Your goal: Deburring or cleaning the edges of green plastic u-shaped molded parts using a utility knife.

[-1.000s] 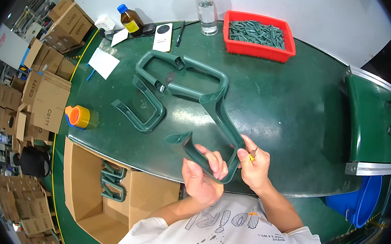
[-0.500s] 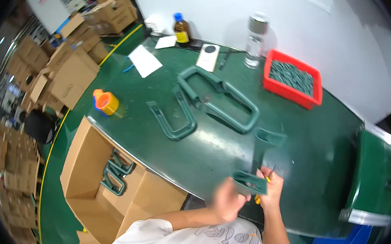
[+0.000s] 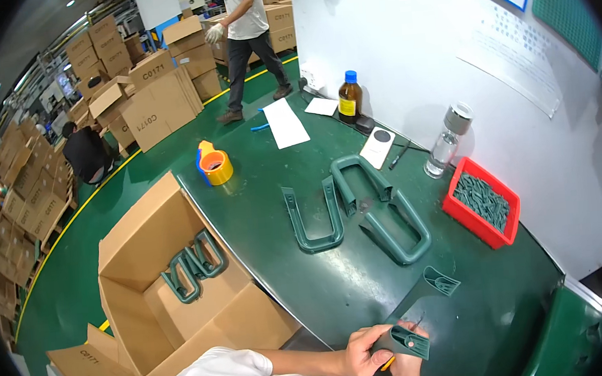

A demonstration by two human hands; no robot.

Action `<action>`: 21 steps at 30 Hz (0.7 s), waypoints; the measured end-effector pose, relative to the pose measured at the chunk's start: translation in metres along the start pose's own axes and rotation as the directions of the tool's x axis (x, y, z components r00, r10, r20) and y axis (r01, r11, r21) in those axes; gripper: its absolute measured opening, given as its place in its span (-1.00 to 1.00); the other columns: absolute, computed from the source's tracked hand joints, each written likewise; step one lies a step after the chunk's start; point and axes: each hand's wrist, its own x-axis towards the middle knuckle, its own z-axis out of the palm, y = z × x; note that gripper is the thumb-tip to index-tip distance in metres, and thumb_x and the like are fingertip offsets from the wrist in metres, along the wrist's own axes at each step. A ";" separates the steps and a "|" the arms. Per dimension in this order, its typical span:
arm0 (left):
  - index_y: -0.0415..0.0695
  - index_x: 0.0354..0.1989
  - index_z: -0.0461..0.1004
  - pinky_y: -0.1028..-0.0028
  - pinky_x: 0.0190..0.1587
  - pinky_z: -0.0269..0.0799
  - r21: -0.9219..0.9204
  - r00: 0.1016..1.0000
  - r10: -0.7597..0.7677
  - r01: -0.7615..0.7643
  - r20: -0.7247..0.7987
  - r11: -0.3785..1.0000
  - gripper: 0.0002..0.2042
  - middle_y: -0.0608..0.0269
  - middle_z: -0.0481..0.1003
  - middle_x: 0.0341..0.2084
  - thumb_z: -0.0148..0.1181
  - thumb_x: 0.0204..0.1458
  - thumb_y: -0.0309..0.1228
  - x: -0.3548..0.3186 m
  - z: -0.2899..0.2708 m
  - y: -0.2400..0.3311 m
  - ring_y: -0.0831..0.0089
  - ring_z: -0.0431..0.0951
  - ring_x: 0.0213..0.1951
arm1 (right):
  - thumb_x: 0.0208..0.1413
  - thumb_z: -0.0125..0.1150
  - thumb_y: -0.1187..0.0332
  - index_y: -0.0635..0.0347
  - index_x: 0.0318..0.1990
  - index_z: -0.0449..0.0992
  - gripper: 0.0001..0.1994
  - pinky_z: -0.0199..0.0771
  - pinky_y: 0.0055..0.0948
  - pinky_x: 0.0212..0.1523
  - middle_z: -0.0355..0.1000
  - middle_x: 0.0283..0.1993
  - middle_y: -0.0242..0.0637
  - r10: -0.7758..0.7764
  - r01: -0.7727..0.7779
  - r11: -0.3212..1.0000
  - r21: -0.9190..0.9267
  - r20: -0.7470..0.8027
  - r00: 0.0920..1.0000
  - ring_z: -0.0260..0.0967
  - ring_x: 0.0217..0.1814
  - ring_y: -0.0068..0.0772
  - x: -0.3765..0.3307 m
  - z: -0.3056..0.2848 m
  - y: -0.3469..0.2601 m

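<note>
My left hand (image 3: 364, 351) grips one end of a dark green U-shaped plastic part (image 3: 409, 341) at the table's near edge. My right hand (image 3: 408, 368) is under that same end, with a yellow tool tip (image 3: 387, 363) showing between the fingers. The part's other end (image 3: 440, 281) rises toward the table middle. Three more green U-shaped parts lie on the green table (image 3: 267, 212): one (image 3: 312, 219) on the left, one (image 3: 359, 176) behind it, one (image 3: 398, 229) to the right.
A red bin of small green pieces (image 3: 483, 202) sits at the right. A clear bottle (image 3: 447, 139), brown bottle (image 3: 350, 98), papers (image 3: 287, 123) and yellow tape roll (image 3: 215, 167) stand farther back. An open carton (image 3: 180, 284) with green parts is left of the table. A person (image 3: 248, 38) walks behind.
The view has swung up and left. The part I hold has come off the pile to the near table edge, and both hands have stayed on its end.
</note>
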 end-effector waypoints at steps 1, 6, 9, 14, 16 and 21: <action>-0.38 -0.15 0.35 0.48 -0.31 0.43 -0.030 0.995 -0.098 0.097 -0.018 0.995 -0.67 0.12 0.51 -0.39 0.00 0.13 -0.29 -0.006 0.000 -0.001 0.42 0.53 -0.38 | 0.10 0.12 0.48 0.30 -0.59 0.42 -0.78 0.13 -0.63 -0.68 0.34 -0.66 -0.38 -0.012 0.012 1.000 -0.002 -0.004 1.000 0.19 -0.69 -0.67 -0.002 0.002 0.001; -0.29 -0.09 0.29 0.62 -0.42 0.31 -0.254 0.959 -0.250 0.211 -0.135 0.944 -0.66 0.26 0.41 -0.46 -0.03 0.16 -0.23 -0.004 0.003 -0.002 0.60 0.36 -0.48 | 0.14 0.09 0.47 0.27 -0.59 0.39 -0.76 0.09 -0.63 -0.73 0.32 -0.68 -0.39 -0.052 0.043 0.995 -0.093 -0.097 0.994 0.16 -0.72 -0.67 -0.011 0.010 0.005; -0.27 -0.07 0.25 0.62 -0.48 0.24 -0.400 0.931 -0.326 0.238 -0.167 0.885 -0.65 0.27 0.37 -0.49 -0.02 0.17 -0.21 -0.003 0.006 -0.003 0.62 0.28 -0.54 | 0.13 0.05 0.49 0.25 -0.60 0.37 -0.76 0.13 -0.65 -0.71 0.30 -0.70 -0.40 -0.089 0.064 0.982 -0.180 -0.136 0.987 0.17 -0.72 -0.69 -0.014 0.013 0.001; -0.22 -0.21 0.25 0.55 -0.57 0.21 -0.333 0.835 -0.337 0.199 -0.435 0.922 -0.70 0.25 0.34 -0.63 0.06 0.15 -0.21 0.034 0.004 -0.034 0.55 0.29 -0.62 | 0.13 0.06 0.48 0.25 -0.66 0.34 -0.71 0.15 -0.60 -0.67 0.27 -0.74 -0.42 -0.186 0.151 0.959 -0.241 -0.134 0.973 0.16 -0.70 -0.68 -0.040 0.021 -0.001; -0.18 -0.18 0.25 0.51 -0.58 0.24 -0.503 0.822 -0.438 0.223 -0.364 0.835 -0.74 0.22 0.33 -0.63 0.02 0.17 -0.23 0.052 -0.016 -0.030 0.47 0.28 -0.65 | 0.17 0.05 0.43 0.28 -0.61 0.35 -0.71 0.15 -0.56 -0.68 0.24 -0.75 -0.43 -0.414 0.385 0.904 -0.187 -0.148 0.898 0.14 -0.72 -0.65 -0.031 0.003 -0.021; -0.15 -0.13 0.27 0.50 -0.60 0.14 -0.698 0.774 -0.630 0.489 0.069 0.524 -0.66 0.19 0.30 -0.62 -0.22 0.25 -0.11 0.048 -0.047 -0.013 0.48 0.19 -0.64 | 0.14 0.09 0.25 0.19 -0.45 0.29 -0.77 0.16 -0.47 -0.56 0.18 -0.66 -0.40 -0.980 0.975 -0.005 -0.224 0.195 0.039 0.10 -0.71 -0.48 -0.043 -0.021 -0.122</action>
